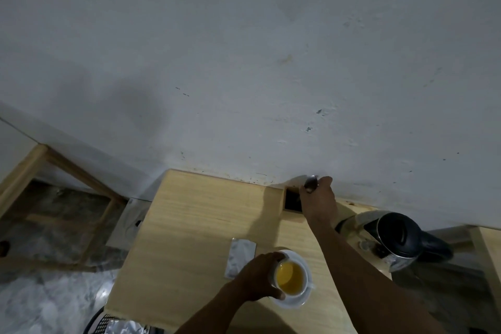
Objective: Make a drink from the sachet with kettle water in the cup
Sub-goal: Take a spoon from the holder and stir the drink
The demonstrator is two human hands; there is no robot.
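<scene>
Left hand: your left hand [259, 276] wraps around the near-left side of the cup [291, 275], low in the frame just right of centre.
Right hand: your right hand [318, 198] reaches to the far edge of the tabletop [195, 225], fingers closed on a metal spoon [311, 183] whose bowl points up toward the wall [244, 62].
Cup: white, upright on a white saucer [298, 302], filled with yellow liquid.
Sachet: a silvery sachet [241, 257] lies flat on the tabletop, just left of the cup and saucer.
Kettle: your dark kettle [398, 238] sits at the right of the frame, beyond your right forearm.
Slot: a dark rectangular opening [292, 202] shows in the tabletop beside your right hand.
</scene>
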